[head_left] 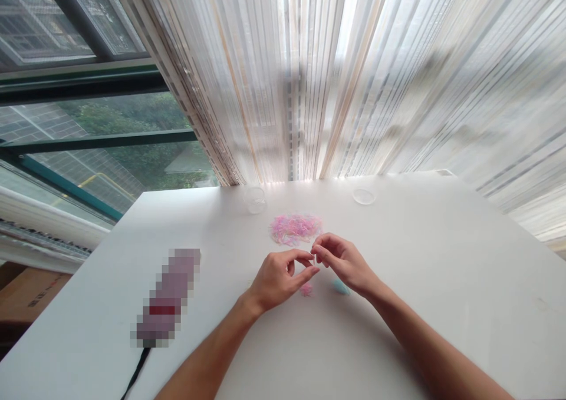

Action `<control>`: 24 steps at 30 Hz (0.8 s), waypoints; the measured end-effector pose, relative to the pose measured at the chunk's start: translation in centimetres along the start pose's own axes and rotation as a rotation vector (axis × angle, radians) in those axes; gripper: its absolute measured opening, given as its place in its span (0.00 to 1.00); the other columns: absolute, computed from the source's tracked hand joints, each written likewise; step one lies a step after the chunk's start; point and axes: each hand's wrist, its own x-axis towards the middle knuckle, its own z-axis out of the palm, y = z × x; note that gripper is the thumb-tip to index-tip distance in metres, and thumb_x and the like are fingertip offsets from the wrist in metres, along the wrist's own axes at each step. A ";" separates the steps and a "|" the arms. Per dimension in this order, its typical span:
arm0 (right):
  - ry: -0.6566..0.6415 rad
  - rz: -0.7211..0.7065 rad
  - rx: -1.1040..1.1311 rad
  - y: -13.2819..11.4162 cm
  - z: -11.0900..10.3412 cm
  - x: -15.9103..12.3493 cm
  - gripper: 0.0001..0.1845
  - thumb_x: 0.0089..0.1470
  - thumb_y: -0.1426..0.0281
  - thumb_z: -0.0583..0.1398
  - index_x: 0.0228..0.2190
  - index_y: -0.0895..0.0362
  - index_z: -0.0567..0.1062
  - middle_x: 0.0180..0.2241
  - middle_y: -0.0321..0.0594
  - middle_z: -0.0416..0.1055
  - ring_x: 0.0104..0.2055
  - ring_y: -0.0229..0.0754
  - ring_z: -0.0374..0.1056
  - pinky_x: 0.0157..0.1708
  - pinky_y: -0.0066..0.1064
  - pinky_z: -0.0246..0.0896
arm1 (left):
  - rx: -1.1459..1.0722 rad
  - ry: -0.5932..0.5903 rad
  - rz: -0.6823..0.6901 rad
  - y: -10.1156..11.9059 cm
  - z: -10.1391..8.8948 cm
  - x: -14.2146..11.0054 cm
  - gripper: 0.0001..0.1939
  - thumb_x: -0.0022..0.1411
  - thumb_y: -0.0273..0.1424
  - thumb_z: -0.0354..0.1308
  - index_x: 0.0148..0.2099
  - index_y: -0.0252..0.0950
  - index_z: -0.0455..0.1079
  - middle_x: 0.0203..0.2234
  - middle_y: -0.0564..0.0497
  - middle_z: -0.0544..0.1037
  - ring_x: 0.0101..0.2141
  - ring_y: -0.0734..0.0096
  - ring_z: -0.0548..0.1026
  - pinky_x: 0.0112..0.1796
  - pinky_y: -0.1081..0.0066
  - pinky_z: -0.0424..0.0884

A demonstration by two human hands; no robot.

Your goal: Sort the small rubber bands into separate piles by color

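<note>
My left hand and my right hand meet above the middle of the white table. A tiny pale sliver shows at their fingertips. The left thumb and forefinger pinch about it, and the right fingertips are closed at its upper end; its kind is too small to tell. Just beyond the hands lies a loose pile of thin pink and pastel pieces. A smaller pink heap sits under the left fingers. Beside the right wrist is a light blue heap, partly hidden by that hand.
A round clear container stands at the table's back edge, with a clear round lid or dish to its right. At left lies a pixelated purple object with a black strap. Striped curtains hang behind; a cardboard box is lower left.
</note>
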 end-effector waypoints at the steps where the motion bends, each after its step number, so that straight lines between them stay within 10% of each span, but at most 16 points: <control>1: -0.010 -0.009 0.005 0.0 0.1 -0.1 0.15 0.58 0.57 0.63 0.31 0.57 0.73 0.27 0.35 0.70 0.29 0.36 0.65 0.31 0.29 0.60 | 0.005 0.011 -0.003 0.1 0.1 0.0 0.10 0.62 0.37 0.62 0.42 0.37 0.78 0.28 0.54 0.81 0.19 0.79 0.56 0.23 0.76 0.60; 24: -0.084 -0.031 -0.154 -0.3 -0.1 -0.6 0.13 0.58 0.58 0.63 0.38 0.55 0.80 0.39 0.42 0.77 0.40 0.44 0.72 0.41 0.36 0.68 | 0.083 -0.015 0.034 -0.3 -0.8 -0.2 0.09 0.66 0.32 0.56 0.42 0.37 0.78 0.26 0.54 0.79 0.21 0.77 0.63 0.25 0.76 0.62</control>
